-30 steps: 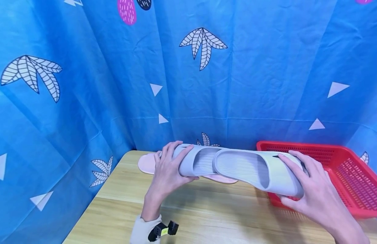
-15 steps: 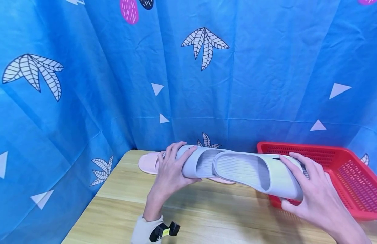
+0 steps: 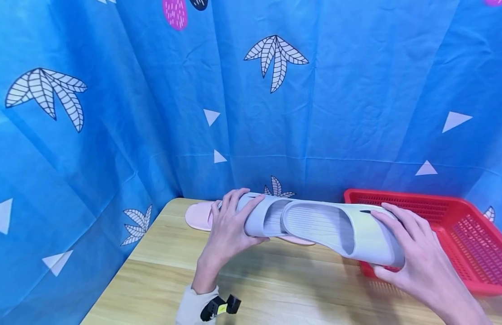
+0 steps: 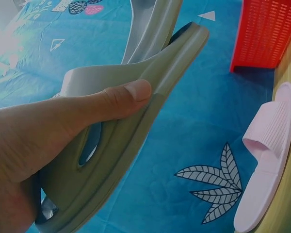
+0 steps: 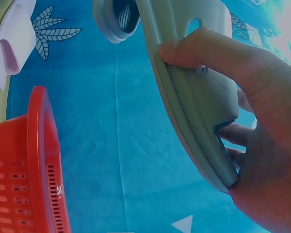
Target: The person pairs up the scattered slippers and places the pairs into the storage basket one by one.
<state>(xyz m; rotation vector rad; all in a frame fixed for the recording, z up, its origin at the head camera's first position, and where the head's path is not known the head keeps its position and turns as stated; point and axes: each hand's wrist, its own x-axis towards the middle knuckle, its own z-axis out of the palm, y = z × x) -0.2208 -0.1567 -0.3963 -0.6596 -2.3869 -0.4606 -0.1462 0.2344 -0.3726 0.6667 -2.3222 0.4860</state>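
Two light grey slippers are held up above the table, heel ends overlapping in the middle. My left hand (image 3: 226,230) grips the left slipper (image 3: 259,216) round its toe strap, thumb along the side facing me. With the right hand (image 3: 421,253) I grip the right slipper (image 3: 374,234) by its strap end, fingers over the top and thumb below. In the head view the right slipper's heel lies in front of the left one's. Behind them on the table, a pink slipper (image 4: 266,160) lies sole down; in the head view the grey pair partly hides it.
A red plastic basket (image 3: 470,203) with perforated walls stands at the right of the wooden table (image 3: 161,266), partly behind my right hand. A blue patterned curtain (image 3: 356,90) hangs behind and to the left of the table.
Both hands keep their grip on the grey slippers. The left hand has shifted slightly right in the head view, and the view itself has moved a little.
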